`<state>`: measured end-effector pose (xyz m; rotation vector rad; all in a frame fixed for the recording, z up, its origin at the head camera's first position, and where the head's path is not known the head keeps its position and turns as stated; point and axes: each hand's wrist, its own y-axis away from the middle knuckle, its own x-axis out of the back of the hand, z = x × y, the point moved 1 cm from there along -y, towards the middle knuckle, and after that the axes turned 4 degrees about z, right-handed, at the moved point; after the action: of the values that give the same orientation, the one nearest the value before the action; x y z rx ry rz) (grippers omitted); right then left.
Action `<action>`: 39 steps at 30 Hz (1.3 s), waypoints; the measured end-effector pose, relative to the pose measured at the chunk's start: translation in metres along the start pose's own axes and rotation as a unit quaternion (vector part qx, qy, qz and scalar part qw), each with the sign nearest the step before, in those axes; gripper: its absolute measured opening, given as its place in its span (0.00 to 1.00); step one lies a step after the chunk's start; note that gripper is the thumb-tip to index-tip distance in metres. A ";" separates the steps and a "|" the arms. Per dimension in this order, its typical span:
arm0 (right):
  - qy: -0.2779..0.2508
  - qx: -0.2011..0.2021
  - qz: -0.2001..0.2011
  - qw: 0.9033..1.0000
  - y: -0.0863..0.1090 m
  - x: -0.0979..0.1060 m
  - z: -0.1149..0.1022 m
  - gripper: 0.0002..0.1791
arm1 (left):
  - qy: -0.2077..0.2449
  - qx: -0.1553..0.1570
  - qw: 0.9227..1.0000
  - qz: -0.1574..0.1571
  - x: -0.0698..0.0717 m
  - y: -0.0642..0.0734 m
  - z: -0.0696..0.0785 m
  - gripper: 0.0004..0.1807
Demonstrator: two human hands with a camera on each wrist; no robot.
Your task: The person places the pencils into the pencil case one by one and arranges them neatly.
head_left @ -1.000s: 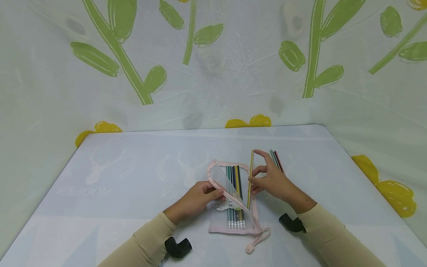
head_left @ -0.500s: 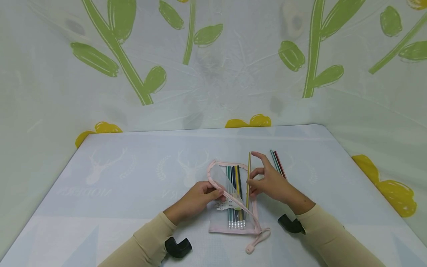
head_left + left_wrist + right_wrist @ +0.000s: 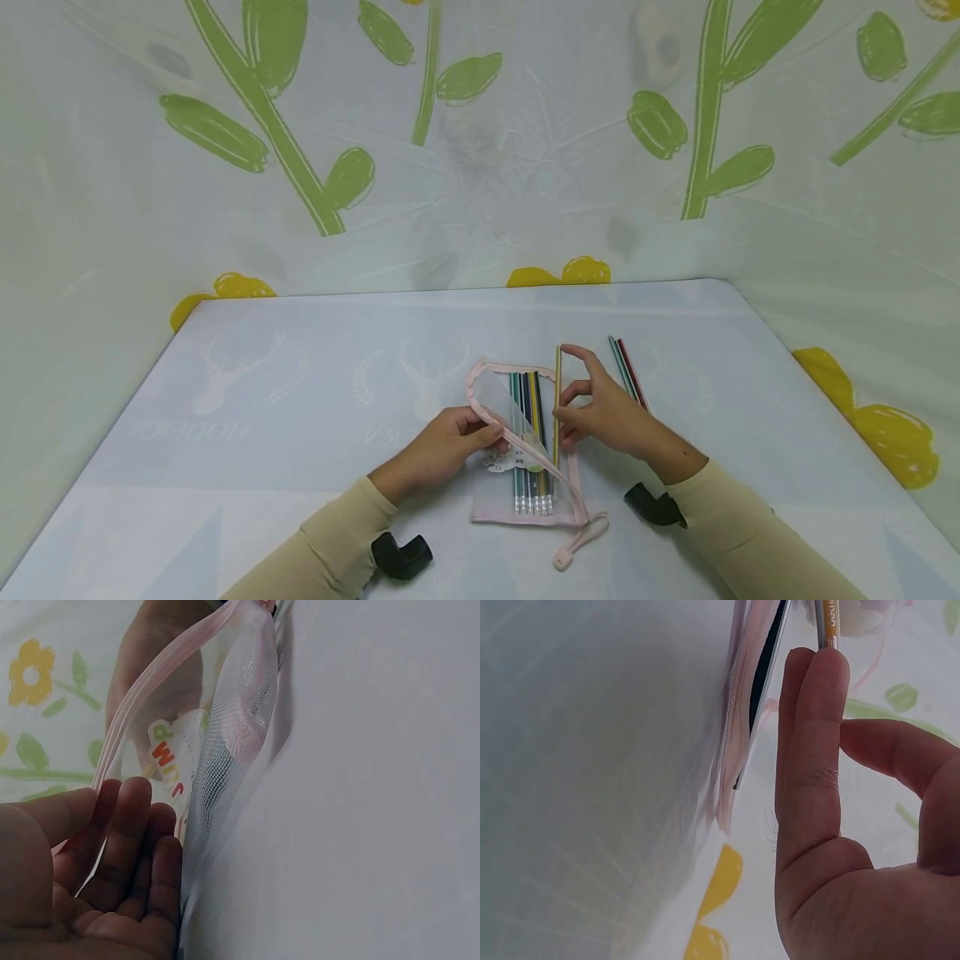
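Note:
A mesh pencil pouch [image 3: 495, 510] with a pink zip edge lies on the table in the head view. Several dark, teal and yellow pencils [image 3: 534, 400] lie inside it, eraser ends toward the person. My left hand [image 3: 450, 442] pinches the pouch's pink zip edge [image 3: 142, 682] between thumb and fingers, lifting the flap. With thumb and fingers my right hand [image 3: 611, 412] holds a yellow pencil [image 3: 557, 383] at the opening, index fingertip on its far end. The pencil's lower end goes behind the raised zip edge. In the right wrist view only a short piece of this pencil [image 3: 829, 622] shows.
Right of the pouch, beyond the right hand, lie a few loose teal and dark red pencils [image 3: 626, 367]. A pink pull strap [image 3: 573, 546] trails from the pouch's near right corner. A white table [image 3: 300, 358] reaches back to a printed curtain [image 3: 525, 167].
The right hand has moved the yellow pencil slightly left and toward the person, deeper into the pouch opening. The left hand keeps its pinch on the zip edge.

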<state>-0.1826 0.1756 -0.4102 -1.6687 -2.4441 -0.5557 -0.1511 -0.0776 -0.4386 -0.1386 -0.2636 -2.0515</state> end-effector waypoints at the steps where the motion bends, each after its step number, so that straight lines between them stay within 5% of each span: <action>1: 0.002 0.002 -0.001 1.000 0.000 0.000 0.000 0.52 | 0.000 0.001 1.000 0.000 0.000 0.000 0.000 0.16; 39: 0.012 0.000 -0.029 1.000 0.001 -0.004 0.000 0.52 | -0.003 -0.004 1.000 0.000 0.000 0.000 0.001 0.16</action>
<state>-0.1798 0.1724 -0.4117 -1.5860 -2.4824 -0.5789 -0.1507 -0.0772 -0.4372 -0.1499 -0.2601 -2.0531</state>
